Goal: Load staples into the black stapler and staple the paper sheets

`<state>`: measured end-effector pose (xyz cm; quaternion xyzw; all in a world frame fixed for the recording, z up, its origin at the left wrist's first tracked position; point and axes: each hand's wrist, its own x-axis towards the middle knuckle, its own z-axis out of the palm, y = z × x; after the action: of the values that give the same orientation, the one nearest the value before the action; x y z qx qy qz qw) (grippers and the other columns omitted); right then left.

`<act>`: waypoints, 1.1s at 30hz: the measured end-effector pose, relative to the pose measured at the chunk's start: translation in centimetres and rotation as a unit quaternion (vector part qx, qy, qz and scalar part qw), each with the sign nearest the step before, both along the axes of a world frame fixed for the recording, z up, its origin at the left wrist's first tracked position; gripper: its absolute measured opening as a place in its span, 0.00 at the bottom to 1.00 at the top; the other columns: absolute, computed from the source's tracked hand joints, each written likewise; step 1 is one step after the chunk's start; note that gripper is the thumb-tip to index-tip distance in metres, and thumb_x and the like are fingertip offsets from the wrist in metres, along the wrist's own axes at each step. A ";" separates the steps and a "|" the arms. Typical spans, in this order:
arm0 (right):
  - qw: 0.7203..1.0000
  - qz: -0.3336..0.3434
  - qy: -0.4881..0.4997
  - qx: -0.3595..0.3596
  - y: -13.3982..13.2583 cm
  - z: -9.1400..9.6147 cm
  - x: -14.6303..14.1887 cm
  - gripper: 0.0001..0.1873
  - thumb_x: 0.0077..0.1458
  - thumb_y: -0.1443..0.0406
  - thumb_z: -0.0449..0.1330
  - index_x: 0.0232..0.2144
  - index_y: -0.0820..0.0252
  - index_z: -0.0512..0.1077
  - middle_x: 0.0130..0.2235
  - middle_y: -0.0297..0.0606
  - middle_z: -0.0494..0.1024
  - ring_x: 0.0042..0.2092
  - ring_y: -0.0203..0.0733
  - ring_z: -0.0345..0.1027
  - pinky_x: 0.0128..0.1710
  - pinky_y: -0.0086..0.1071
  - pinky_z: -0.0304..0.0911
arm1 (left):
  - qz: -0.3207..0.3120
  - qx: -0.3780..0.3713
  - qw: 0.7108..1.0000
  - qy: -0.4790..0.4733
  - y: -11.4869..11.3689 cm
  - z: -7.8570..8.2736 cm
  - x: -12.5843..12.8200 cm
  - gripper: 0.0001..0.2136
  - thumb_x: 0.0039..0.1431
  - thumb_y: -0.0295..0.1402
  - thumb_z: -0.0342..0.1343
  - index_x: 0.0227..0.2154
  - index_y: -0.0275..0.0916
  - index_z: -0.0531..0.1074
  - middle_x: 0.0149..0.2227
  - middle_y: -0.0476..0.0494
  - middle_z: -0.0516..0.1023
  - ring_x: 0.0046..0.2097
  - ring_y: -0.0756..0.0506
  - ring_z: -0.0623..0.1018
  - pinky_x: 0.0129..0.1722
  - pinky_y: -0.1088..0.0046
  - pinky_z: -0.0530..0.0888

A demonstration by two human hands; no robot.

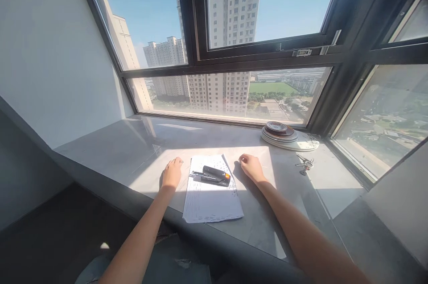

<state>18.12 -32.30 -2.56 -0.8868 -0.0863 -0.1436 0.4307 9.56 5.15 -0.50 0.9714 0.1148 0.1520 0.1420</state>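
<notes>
A stack of printed papers [214, 206] lies on the grey stone sill between my two hands. On top of it rests a black stapler [216, 173] with an orange end, its parts spread apart and a metal piece sticking out to the left. Left of the papers, my left hand [173, 172] lies on the sill, fingers stretched forward and holding nothing that I can see. My right hand [251, 168] rests to the right of the papers, its fingers curled in like a loose fist. Neither hand touches the stapler.
Several stacked plates [284, 137], with a brown dish [277, 128] on top, stand at the back right by the window. Nearer lies a small metal object [306, 164] with a ring. A dark window frame [234, 63] borders the sill [110, 152]; its front edge drops off.
</notes>
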 end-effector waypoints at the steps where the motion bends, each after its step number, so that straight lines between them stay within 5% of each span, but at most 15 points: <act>1: 1.000 0.010 0.003 0.000 0.1 0.0 0.0 0.11 0.56 0.69 0.55 0.29 0.56 0.77 0.33 0.40 0.82 0.36 0.47 0.75 0.40 0.35 0.65 | 0.000 0.000 1.000 0.002 -0.1 0.1 -0.1 0.16 0.75 0.30 0.42 0.53 0.40 0.75 0.51 0.32 0.82 0.54 0.35 0.79 0.52 0.60 0.75; 8: 0.998 0.056 -0.017 0.025 0.3 0.8 0.0 0.10 0.54 0.69 0.56 0.31 0.55 0.78 0.39 0.43 0.85 0.37 0.49 0.74 0.45 0.41 0.68 | -0.091 -0.101 0.990 -0.041 -0.3 0.1 -0.3 0.12 0.75 0.35 0.48 0.47 0.45 0.78 0.50 0.42 0.83 0.52 0.41 0.81 0.56 0.64 0.75; 12: 0.993 0.069 -0.079 0.057 1.7 1.9 -1.6 0.11 0.63 0.60 0.56 0.35 0.55 0.76 0.41 0.44 0.82 0.40 0.51 0.71 0.47 0.46 0.69 | -0.134 -0.131 0.980 -0.070 -0.3 -0.2 -0.5 0.11 0.72 0.36 0.52 0.45 0.47 0.81 0.47 0.45 0.83 0.46 0.42 0.82 0.50 0.65 0.77; 16: 0.968 0.219 -0.101 0.074 4.4 2.7 -4.7 0.16 0.70 0.52 0.56 0.39 0.54 0.77 0.43 0.42 0.81 0.43 0.49 0.72 0.43 0.42 0.70 | -0.182 -0.182 0.957 -0.132 -0.8 -0.3 -1.0 0.10 0.69 0.36 0.57 0.43 0.45 0.84 0.44 0.44 0.86 0.44 0.43 0.82 0.42 0.67 0.77; 20: 0.944 0.326 -0.047 -0.029 6.2 2.6 -6.4 0.17 0.66 0.57 0.66 0.54 0.53 0.75 0.53 0.43 0.79 0.52 0.51 0.73 0.52 0.44 0.70 | -0.243 -0.231 0.924 -0.185 -1.8 0.1 -1.9 0.10 0.68 0.39 0.60 0.42 0.45 0.86 0.41 0.43 0.87 0.42 0.43 0.81 0.39 0.67 0.76; 23: 0.940 0.332 -0.032 -0.074 6.4 2.3 -6.3 0.21 0.66 0.62 0.66 0.60 0.54 0.72 0.56 0.46 0.79 0.55 0.53 0.73 0.57 0.47 0.68 | -0.271 -0.255 0.910 -0.183 -2.6 0.7 -2.6 0.08 0.67 0.37 0.62 0.41 0.45 0.86 0.42 0.43 0.87 0.41 0.44 0.81 0.41 0.66 0.76; 33: 0.942 0.330 -0.009 -0.058 6.2 2.9 -6.4 0.18 0.66 0.63 0.66 0.57 0.54 0.73 0.54 0.42 0.80 0.53 0.52 0.74 0.55 0.46 0.67 | -0.296 -0.255 0.917 -0.078 -3.5 1.8 -3.1 0.07 0.63 0.34 0.64 0.41 0.44 0.87 0.43 0.43 0.86 0.47 0.42 0.80 0.49 0.64 0.76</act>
<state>11.76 -26.06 0.32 -0.8306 -0.3864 0.0039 0.4010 6.49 1.63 1.30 0.8766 -0.1550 0.1438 0.4323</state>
